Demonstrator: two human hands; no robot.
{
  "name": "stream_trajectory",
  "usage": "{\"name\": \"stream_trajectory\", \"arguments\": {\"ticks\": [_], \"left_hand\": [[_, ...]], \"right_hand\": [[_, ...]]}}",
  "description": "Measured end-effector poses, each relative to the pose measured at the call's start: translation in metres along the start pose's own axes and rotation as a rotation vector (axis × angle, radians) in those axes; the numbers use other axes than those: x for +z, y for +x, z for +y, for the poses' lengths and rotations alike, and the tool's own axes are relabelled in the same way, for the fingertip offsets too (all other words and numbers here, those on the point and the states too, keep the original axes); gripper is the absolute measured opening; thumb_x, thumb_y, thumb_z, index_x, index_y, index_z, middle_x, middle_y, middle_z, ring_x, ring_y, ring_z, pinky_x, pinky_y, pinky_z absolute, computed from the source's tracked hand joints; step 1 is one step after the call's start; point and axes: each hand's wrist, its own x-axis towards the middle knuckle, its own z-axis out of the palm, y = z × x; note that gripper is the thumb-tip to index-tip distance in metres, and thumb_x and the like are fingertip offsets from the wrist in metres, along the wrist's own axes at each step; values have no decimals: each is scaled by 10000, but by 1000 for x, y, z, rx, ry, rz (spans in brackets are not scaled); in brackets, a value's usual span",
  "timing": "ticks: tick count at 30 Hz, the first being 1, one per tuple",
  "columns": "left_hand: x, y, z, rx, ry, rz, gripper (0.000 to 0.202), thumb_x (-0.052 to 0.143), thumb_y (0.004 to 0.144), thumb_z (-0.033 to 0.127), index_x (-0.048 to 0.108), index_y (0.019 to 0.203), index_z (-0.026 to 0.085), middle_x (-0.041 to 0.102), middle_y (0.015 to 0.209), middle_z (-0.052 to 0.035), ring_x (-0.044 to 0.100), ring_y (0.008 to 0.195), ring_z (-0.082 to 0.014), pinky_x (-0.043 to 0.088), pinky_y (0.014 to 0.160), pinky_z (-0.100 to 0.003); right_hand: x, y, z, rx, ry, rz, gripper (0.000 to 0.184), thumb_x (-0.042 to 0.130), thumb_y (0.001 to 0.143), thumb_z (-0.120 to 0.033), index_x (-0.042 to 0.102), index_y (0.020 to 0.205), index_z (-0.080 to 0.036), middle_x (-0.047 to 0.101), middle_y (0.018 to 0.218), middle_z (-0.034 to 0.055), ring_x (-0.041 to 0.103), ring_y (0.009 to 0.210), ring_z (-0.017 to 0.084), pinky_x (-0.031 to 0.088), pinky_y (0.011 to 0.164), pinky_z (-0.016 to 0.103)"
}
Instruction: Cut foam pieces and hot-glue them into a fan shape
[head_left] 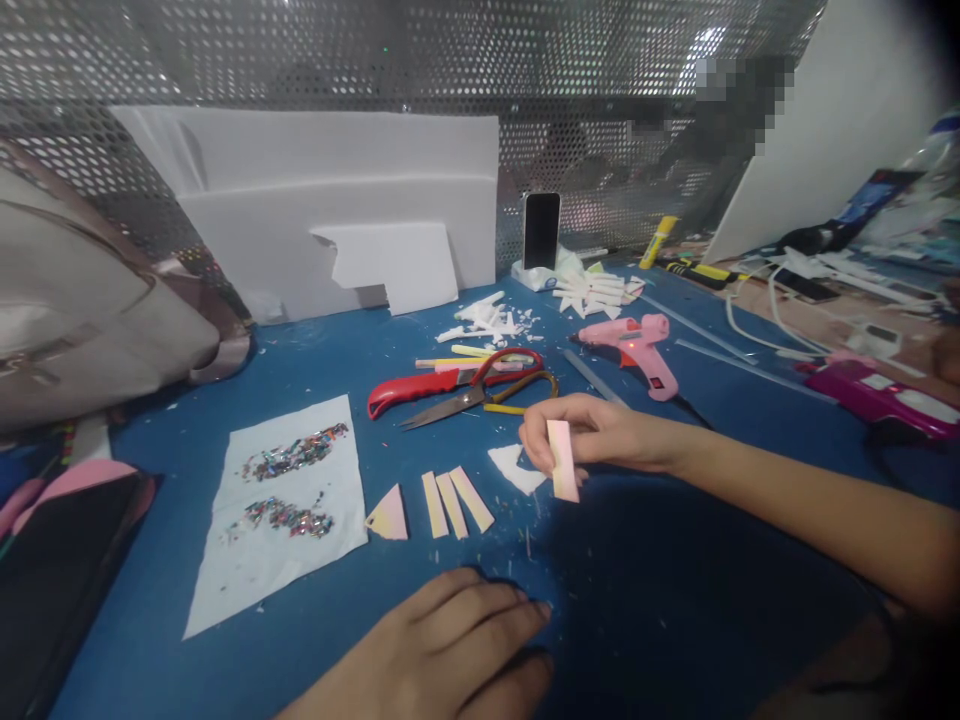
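My right hand [600, 430] pinches a short pink and yellow strip [562, 475], held nearly upright over the blue table [300, 360]. My left hand [465, 640] lies with its fingers stretched out on the table near the front, holding nothing. Between the hands and the glitter sheet are several similar cut strips [451, 503] in a row and a triangular piece [390, 515] with a small hole at one corner. Just behind the held strip, a white scrap [514, 468] is partly hidden by my right fingers.
Red-handled scissors [465, 400] and a red cutter knife [412, 388] lie behind my right hand. A pink glue gun [634, 350] is farther right. White paper [225, 560] with glitter lies left. A phone [541, 230], white boards [337, 200] and a bag [90, 300] stand behind.
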Motion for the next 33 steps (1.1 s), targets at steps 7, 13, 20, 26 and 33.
{"name": "stream_trajectory", "arguments": {"ticks": [7,13,20,26,33], "left_hand": [[0,-1,0,-4,15,31,312,371,1006,253,607,1205,212,587,1319,-1,548,1187,-159,463,1025,-331],[0,1,0,-6,17,36,312,371,1007,264,613,1197,212,598,1301,-2,557,1176,-151,463,1025,-319],[0,0,0,-5,20,28,317,365,1008,263,616,1196,215,593,1310,1,551,1179,-154,462,1025,-323],[2,0,0,-15,14,55,304,388,1003,268,607,1208,218,589,1314,3,541,1190,-148,447,1042,-320],[-1,3,0,-8,-12,18,309,381,1003,251,606,1207,196,590,1315,-13,556,1185,-163,477,1018,-331]], "right_hand": [[0,3,4,9,131,70,44,531,848,-161,524,822,-126,511,840,33,471,595,64,345,490,174],[-1,4,5,56,196,100,97,494,914,-261,462,914,-170,632,878,71,530,548,78,365,439,166],[4,3,4,139,129,139,96,542,938,-219,515,993,-144,657,904,90,593,616,79,398,448,124],[3,2,3,98,56,144,146,615,893,-192,548,1011,-136,642,944,83,617,750,110,475,573,174],[2,3,1,-21,10,124,132,653,842,-146,572,945,-132,619,909,60,570,855,131,462,694,220]]}}
